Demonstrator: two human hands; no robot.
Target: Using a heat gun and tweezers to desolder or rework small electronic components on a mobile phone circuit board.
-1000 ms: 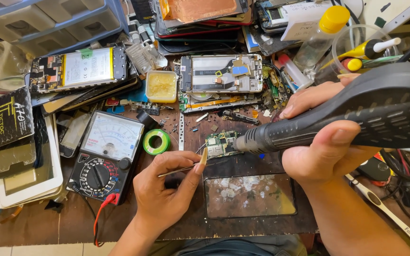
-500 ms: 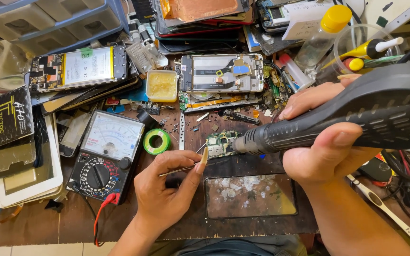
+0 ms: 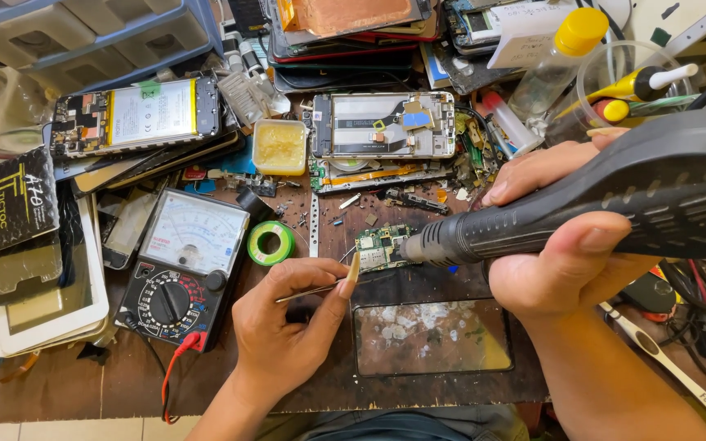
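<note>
While the right hand (image 3: 565, 269) grips a hot-air gun (image 3: 598, 212) aimed at the small circuit board (image 3: 379, 247) (mid-bench), the left hand (image 3: 283, 322) pinches tweezers (image 3: 316, 287) beside it; rework apparently underway, nothing lifted yet.

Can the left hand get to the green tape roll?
Probably yes. The left hand is just below the green tape roll, with bare bench between them, but it holds tweezers, so it isn't free.

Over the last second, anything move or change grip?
No visible change. The right hand still grips the hot-air tool, nozzle at the small circuit board; the left hand still holds tweezers beside it.
</note>
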